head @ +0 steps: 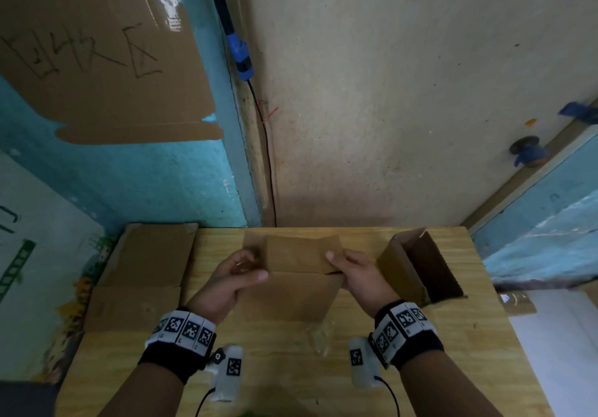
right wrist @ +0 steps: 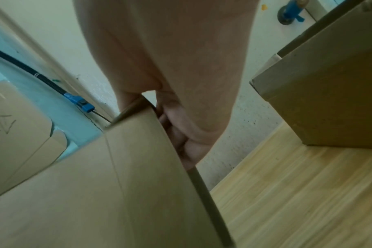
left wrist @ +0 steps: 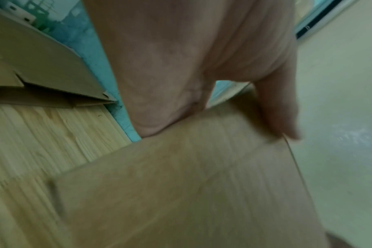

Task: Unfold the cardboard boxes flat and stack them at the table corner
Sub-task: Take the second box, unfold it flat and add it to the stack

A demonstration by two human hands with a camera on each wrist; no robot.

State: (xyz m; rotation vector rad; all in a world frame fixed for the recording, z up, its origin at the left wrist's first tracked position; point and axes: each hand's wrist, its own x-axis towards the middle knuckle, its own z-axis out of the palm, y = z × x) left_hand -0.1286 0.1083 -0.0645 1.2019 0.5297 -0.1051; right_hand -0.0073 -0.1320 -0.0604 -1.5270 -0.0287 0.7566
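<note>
A brown cardboard box (head: pixel 301 274), partly collapsed, is held above the middle of the wooden table (head: pixel 291 371) between both hands. My left hand (head: pixel 241 272) grips its left edge with curled fingers; the left wrist view shows fingers (left wrist: pixel 274 107) on the box panel (left wrist: pixel 191 184). My right hand (head: pixel 348 267) pinches the right edge, thumb on top; in the right wrist view fingers (right wrist: pixel 181 139) curl behind the box's edge (right wrist: pixel 142 167). Flattened boxes (head: pixel 142 274) lie stacked at the table's back left corner. An open, still-formed box (head: pixel 420 267) lies on its side at the right.
The table stands against a beige wall (head: pixel 388 93) and a teal wall with a taped cardboard sign (head: pixel 97 60). A black cable with a blue connector (head: pixel 241 54) runs down the corner. A crumpled piece of clear tape (head: pixel 318 339) lies on the table near me.
</note>
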